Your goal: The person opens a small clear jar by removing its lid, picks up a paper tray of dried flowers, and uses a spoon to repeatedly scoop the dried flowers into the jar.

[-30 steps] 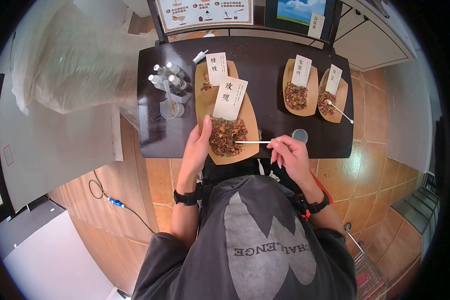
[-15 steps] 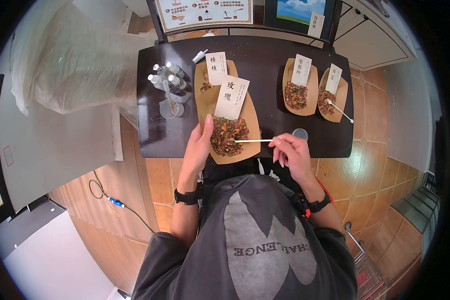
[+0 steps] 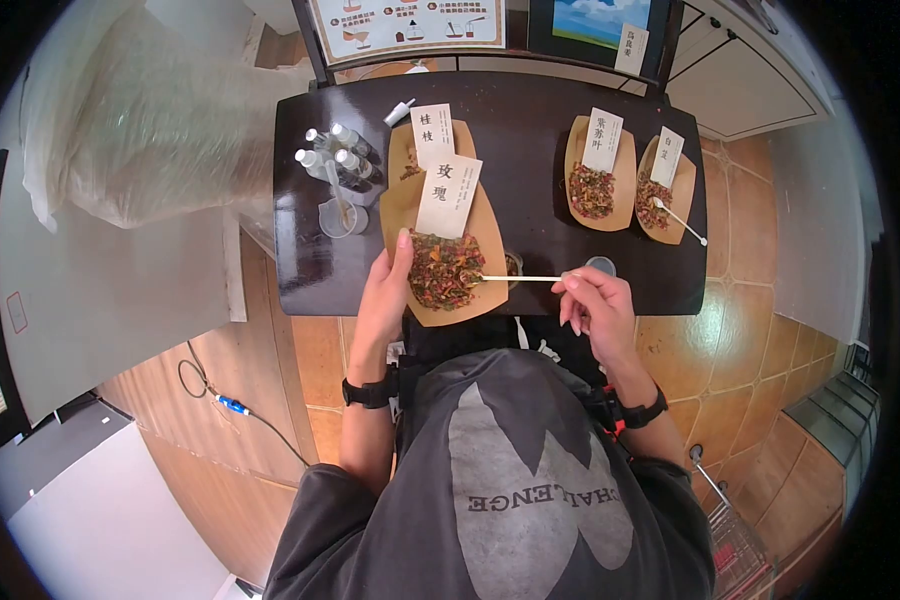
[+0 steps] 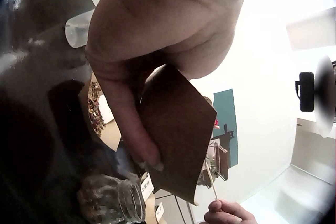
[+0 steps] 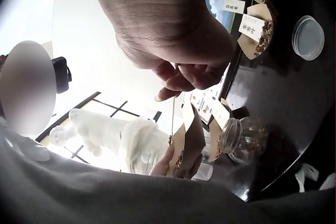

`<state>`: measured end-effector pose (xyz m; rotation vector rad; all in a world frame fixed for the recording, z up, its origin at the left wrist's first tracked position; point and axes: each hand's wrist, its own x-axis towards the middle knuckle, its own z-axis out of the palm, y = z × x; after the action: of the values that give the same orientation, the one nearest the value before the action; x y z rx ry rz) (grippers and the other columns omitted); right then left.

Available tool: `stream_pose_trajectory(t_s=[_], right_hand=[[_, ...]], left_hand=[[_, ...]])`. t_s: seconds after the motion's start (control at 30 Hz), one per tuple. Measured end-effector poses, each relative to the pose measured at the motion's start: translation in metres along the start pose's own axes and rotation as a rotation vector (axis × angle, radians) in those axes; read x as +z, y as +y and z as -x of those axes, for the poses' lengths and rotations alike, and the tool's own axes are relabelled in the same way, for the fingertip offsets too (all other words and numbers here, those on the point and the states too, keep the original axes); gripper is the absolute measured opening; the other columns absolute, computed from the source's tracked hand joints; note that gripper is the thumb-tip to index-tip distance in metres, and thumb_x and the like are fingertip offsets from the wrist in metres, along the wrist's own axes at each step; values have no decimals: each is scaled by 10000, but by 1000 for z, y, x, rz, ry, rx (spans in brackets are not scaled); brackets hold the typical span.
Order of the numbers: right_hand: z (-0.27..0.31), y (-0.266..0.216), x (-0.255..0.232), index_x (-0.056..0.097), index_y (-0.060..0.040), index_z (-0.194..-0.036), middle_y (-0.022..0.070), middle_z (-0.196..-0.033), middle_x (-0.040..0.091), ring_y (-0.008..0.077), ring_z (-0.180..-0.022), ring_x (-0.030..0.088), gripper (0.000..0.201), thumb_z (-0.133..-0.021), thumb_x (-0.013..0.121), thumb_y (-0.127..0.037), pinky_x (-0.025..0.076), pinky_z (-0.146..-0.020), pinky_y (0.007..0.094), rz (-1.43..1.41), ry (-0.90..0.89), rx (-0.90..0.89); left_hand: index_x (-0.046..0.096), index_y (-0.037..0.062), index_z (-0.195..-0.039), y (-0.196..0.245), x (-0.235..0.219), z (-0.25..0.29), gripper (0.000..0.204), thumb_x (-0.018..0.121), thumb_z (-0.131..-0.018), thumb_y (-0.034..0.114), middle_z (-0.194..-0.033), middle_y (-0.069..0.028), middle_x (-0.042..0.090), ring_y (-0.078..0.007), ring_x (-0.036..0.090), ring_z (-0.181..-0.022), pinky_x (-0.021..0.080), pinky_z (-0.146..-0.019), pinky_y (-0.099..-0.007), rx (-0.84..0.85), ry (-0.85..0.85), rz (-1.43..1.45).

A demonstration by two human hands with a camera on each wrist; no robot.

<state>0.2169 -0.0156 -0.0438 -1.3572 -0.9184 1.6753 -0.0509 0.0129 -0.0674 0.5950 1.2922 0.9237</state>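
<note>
A brown paper tray (image 3: 493,215) of dried petals and herbs (image 3: 440,272), with a white label card (image 3: 450,196), is held by my left hand (image 3: 385,290), thumb over its left edge. In the left wrist view the fingers of that hand (image 4: 131,113) lie against the tray's underside (image 4: 178,129). My right hand (image 3: 598,303) pinches a thin white stick (image 3: 525,279), whose far end touches the herbs. A clear glass jar (image 5: 244,140) with dried material in it stands on the table, mostly hidden by the tray in the head view.
Another labelled tray (image 3: 460,135) sits behind the held one. Two more trays (image 3: 625,160) (image 3: 682,180) stand at the right, one with a small white spoon (image 3: 682,222). Several small bottles (image 3: 345,150) and a plastic cup (image 3: 342,220) are at the left. A clear lid (image 3: 600,266) lies near the table's front edge.
The tray and my left hand have shifted a little to the left, uncovering part of the jar. My right hand with the stick has moved slightly right.
</note>
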Motion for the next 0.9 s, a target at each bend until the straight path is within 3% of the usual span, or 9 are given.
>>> stream_pose_trajectory(t_s=[0.33,0.4,0.57,0.63,0.67,0.77,0.9], right_hand=[[15,10,-30,660,8,-883,23,-590,582,31,-439,432,246,-949,536,-193,293,-410,174,11,146,-18],[17,15,-34,661,10,-890,22,-593,583,27,-446,431,243,-952,531,-185,292,-415,172,36,159,-16],[19,35,-27,658,19,-912,17,-613,591,33,-491,459,217,-958,523,-144,333,-440,195,137,175,-41],[21,39,-17,648,15,-911,37,-606,579,98,-492,496,140,-928,560,-92,381,-460,251,410,186,-314],[21,37,-13,648,15,-911,37,-606,579,98,-492,496,140,-928,560,-92,381,-460,251,411,187,-314],[20,32,-10,654,3,-876,87,-581,534,210,-479,528,51,-831,632,-8,397,-467,303,931,143,-764],[24,34,-11,649,-22,-894,67,-597,533,226,-506,541,70,-827,638,-38,416,-471,324,1099,109,-829]], left_hand=[[475,-52,-1289,0,-32,0,542,446,-1003,407,-1200,-89,586,-122,555,-1065,444,-913,-273,23,179,-1],[477,-8,-1258,-1,-35,-1,476,472,-994,389,-1147,-78,602,-136,615,-990,527,-796,-288,40,211,37],[473,-8,-1269,6,-33,3,482,475,-994,387,-1159,-79,597,-143,609,-1010,522,-816,-296,16,227,25],[474,-7,-1271,9,-29,5,481,474,-994,387,-1162,-77,595,-144,608,-1015,520,-824,-297,6,226,9],[478,-18,-1279,10,-28,6,500,458,-999,396,-1173,-81,595,-131,593,-1024,496,-850,-283,19,204,7],[481,-30,-1290,10,-24,6,519,439,-1005,402,-1187,-85,594,-120,576,-1038,471,-880,-271,22,175,13],[475,-31,-1298,7,-26,5,519,431,-1009,398,-1197,-87,591,-123,573,-1048,469,-887,-272,11,149,13]])
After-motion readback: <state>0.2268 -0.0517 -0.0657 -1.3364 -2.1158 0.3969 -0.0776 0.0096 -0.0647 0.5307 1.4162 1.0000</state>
